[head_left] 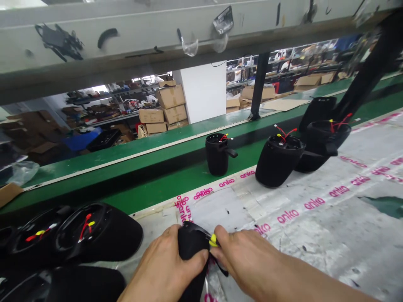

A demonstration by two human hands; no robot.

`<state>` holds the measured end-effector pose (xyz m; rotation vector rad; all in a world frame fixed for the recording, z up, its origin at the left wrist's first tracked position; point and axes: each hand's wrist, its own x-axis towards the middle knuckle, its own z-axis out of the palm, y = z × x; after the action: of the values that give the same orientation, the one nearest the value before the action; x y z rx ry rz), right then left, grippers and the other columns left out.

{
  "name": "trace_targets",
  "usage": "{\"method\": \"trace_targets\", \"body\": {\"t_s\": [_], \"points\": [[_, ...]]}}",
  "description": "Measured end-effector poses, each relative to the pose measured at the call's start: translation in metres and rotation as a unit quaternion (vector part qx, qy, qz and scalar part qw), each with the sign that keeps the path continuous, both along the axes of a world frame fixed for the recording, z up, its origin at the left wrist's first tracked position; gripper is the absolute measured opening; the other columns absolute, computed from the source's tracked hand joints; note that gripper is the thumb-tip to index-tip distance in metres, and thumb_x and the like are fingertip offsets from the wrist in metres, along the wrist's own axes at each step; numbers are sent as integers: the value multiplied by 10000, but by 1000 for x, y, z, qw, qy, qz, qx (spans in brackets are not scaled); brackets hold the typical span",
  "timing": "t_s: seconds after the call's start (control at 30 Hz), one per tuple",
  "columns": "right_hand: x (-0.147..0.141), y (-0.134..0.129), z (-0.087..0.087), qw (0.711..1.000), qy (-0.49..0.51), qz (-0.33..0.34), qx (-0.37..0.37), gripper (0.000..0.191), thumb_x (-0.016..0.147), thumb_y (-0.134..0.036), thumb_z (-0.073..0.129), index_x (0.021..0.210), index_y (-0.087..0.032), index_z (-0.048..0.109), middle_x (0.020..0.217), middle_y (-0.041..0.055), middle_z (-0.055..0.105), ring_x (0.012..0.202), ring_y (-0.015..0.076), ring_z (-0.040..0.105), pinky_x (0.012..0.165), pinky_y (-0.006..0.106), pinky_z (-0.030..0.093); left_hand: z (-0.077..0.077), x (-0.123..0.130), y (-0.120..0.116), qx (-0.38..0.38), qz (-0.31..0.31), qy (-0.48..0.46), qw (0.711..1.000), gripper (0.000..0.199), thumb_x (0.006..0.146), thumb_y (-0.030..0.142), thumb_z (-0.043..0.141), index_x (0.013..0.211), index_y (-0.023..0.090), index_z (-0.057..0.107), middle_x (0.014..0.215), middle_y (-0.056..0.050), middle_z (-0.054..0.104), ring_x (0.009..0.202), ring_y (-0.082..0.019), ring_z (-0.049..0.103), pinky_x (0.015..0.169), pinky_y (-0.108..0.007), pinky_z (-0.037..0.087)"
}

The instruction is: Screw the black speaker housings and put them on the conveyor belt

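Note:
My left hand (166, 264) is closed around a black fabric-covered speaker housing (192, 241), held tilted low in the middle of the view. At the housing's right rim, my right hand (242, 256) pinches thumb and fingers together around a small yellow connector (213, 240). The inside of this housing faces away from me and is mostly hidden. Below my right fingers hangs a dark strap-like piece (223, 268).
Similar housings with red wires lie at left, including one housing (116, 235). Another housing (278, 161) stands tilted on the taped worktop (302, 235). A smaller one (217, 157) sits on the green conveyor (170, 188). Overhead runs a grey beam (141, 37).

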<state>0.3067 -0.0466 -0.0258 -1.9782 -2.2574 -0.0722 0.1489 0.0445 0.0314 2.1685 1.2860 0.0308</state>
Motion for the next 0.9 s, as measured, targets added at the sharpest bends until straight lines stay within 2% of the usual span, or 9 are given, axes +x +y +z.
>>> {"method": "trace_targets", "body": {"t_s": [0.1, 0.2, 0.3, 0.43, 0.63, 0.7, 0.77, 0.83, 0.9], "points": [[5, -6, 11, 997, -32, 65, 39, 120, 795, -146, 580, 758, -229, 502, 661, 0, 583, 409, 151, 511, 395, 345, 141, 4, 5, -6, 19, 4, 20, 1000, 291, 734, 441, 622, 904, 206, 643, 911, -88, 728, 870, -304, 674, 761, -354, 458], [12, -9, 16, 996, -35, 75, 36, 125, 780, -140, 608, 762, -227, 521, 655, 8, 580, 432, 169, 524, 411, 345, 142, 8, 9, -10, 31, 1, 37, 999, 297, 741, 447, 613, 903, 199, 631, 953, -113, 720, 914, -326, 668, 771, -366, 454], [14, -8, 10, 998, 48, 26, 4, 37, 911, -215, 554, 875, -208, 549, 607, 5, 599, 433, 189, 543, 421, 331, 138, 9, 7, -10, 22, -16, 34, 999, 283, 769, 441, 586, 903, 193, 607, 958, -116, 715, 934, -329, 661, 789, -379, 447], [11, -12, -5, 984, 170, -24, -51, 120, 1000, -281, 474, 939, -207, 547, 678, 26, 657, 591, 249, 649, 464, 302, 232, 11, 2, -13, 25, -23, 29, 999, 295, 772, 433, 589, 940, 190, 592, 933, -107, 716, 909, -319, 669, 772, -366, 445], [12, -31, -19, 965, 262, 4, 1, 202, 1040, -321, 364, 1078, -216, 532, 818, 36, 673, 711, 259, 661, 610, 337, 390, 11, -3, -22, 36, -26, -1, 999, 334, 766, 423, 628, 1006, 191, 609, 966, -94, 721, 924, -311, 667, 784, -350, 458], [16, -34, -15, 943, 331, 1, 36, 232, 1046, -373, 335, 1034, -235, 521, 765, 8, 646, 658, 227, 636, 593, 326, 398, 7, -8, -19, -6, -34, -47, 998, 318, 786, 430, 635, 1004, 200, 619, 958, -61, 725, 912, -276, 666, 784, -322, 463], [19, -35, -7, 897, 432, -34, 87, 269, 1054, -420, 305, 957, -252, 491, 708, -24, 606, 607, 183, 604, 579, 304, 409, 2, -13, -14, -56, -35, -92, 994, 329, 810, 453, 630, 1021, 200, 634, 988, -44, 727, 924, -253, 662, 797, -303, 467], [21, -35, 0, 857, 501, -69, 96, 290, 1057, -449, 301, 904, -261, 460, 676, -46, 576, 577, 153, 581, 568, 282, 414, -1, -16, -10, -78, -25, -115, 990, 353, 814, 466, 637, 1047, 201, 641, 1026, -41, 725, 945, -247, 658, 810, -296, 468], [22, -35, 4, 868, 487, -76, 61, 293, 1053, -462, 322, 883, -262, 454, 688, -47, 581, 585, 152, 575, 583, 287, 413, -1, -16, -10, -70, -26, -110, 991, 347, 807, 440, 648, 1068, 212, 639, 1041, -34, 724, 950, -246, 657, 808, -293, 466]]}}
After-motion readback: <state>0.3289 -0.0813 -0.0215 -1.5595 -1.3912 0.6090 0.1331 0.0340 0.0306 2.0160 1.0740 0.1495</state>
